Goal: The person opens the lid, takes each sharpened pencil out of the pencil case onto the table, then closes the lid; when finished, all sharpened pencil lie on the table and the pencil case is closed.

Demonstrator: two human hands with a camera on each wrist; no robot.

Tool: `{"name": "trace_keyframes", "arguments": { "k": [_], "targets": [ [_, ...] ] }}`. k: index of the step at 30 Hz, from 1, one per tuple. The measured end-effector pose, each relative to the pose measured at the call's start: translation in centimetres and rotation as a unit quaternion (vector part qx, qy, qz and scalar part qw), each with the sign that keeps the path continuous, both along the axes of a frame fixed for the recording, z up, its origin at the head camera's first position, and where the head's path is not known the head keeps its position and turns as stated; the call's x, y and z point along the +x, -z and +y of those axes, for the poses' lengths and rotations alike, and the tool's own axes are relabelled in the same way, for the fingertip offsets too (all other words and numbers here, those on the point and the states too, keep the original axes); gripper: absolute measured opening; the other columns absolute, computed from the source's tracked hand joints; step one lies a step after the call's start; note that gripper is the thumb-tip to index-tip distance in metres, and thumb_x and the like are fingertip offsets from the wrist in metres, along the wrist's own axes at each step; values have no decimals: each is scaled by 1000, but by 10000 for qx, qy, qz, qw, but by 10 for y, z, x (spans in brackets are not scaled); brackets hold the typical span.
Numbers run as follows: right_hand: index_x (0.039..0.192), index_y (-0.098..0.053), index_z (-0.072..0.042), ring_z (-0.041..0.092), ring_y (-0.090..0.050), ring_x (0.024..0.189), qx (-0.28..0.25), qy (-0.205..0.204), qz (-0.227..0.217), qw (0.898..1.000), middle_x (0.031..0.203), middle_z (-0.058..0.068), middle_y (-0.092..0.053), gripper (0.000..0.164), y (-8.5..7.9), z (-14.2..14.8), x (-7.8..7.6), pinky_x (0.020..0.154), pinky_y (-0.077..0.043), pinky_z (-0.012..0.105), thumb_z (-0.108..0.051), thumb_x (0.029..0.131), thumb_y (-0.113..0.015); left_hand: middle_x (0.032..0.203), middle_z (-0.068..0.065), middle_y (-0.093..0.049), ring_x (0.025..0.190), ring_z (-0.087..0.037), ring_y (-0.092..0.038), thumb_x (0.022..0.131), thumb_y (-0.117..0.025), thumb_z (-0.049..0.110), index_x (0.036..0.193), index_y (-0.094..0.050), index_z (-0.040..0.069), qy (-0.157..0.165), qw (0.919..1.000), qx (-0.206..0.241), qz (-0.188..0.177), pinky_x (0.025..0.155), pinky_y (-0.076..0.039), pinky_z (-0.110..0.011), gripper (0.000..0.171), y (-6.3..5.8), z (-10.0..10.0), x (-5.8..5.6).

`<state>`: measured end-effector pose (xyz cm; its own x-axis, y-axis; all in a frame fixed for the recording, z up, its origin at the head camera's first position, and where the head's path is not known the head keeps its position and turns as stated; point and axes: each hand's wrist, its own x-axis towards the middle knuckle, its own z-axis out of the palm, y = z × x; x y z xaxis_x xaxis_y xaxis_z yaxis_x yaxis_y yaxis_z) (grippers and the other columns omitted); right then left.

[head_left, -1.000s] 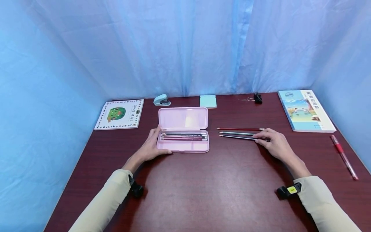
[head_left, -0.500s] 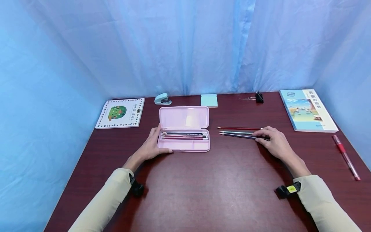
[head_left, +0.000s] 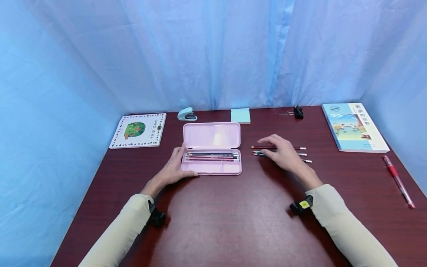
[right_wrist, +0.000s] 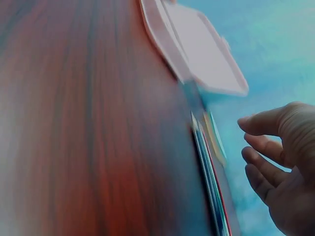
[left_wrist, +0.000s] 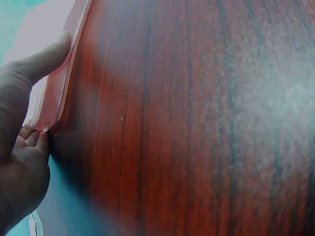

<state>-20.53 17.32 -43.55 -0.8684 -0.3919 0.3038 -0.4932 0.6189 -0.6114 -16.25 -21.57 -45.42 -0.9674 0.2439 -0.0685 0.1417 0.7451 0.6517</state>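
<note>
In the head view a pink pencil case (head_left: 204, 168) lies with its lid raised, several pencils (head_left: 212, 157) in its long rear compartment. My left hand (head_left: 171, 170) holds the case's left end, thumb along the front edge, fingers round the side; the left wrist view shows the thumb (left_wrist: 47, 58) against the pink wall. My right hand (head_left: 284, 155) hovers over loose pencils right of the case, fingers loosely bent and holding nothing. Beneath it lie a red pencil (head_left: 298, 148), a green pencil (head_left: 302, 154) and a dark pencil (head_left: 257, 154), partly hidden; their tips point left.
Along the back stand a stapler (head_left: 187, 114), a pad of sticky notes (head_left: 240, 115) and a black binder clip (head_left: 298, 112). A white picture book (head_left: 140, 130) lies far left. At the right are a blue book (head_left: 354, 128) and a red pen (head_left: 398, 180).
My right hand has let go of the pencils' eraser ends and moved left, towards their tips. The dark pencil now lies slightly angled, closer to the green one. The left hand keeps its hold.
</note>
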Motion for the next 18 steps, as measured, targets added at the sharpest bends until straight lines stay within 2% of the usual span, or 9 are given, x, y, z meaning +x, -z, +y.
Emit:
{"name": "trace_keyframes", "arguments": {
  "k": [5, 10, 18],
  "targets": [
    [111, -64, -9, 24, -55, 98, -76, -442, -128, 9989, 105, 6, -60, 29, -1, -44, -5, 85, -42, 42, -9, 82, -68, 140, -9, -22, 124, -23, -32, 64, -80, 48, 149, 0, 15, 19, 10000, 52, 62, 103, -27, -41, 121, -1, 0, 0],
    [111, -63, -6, 22, -56, 94, -48, -869, -138, 9961, 102, 8, -60, 29, 2, -80, -3, 83, -44, 39, -5, 82, -66, 141, -9, -21, 125, -23, -30, 64, -80, 48, 149, 1, 16, 13, 10000, 78, -10, 104, -27, -42, 122, -2, 0, 0],
    [113, -61, -4, 20, -55, 105, 722, -1195, 88, 9902, 109, 9, -61, 28, 5, -109, 4, 92, -41, 35, -6, 85, -62, 141, -9, -22, 125, -23, -30, 64, -79, 49, 149, 1, 16, 2, 10000, 49, -11, 104, -27, -42, 121, -1, 0, 0]
  ]
}}
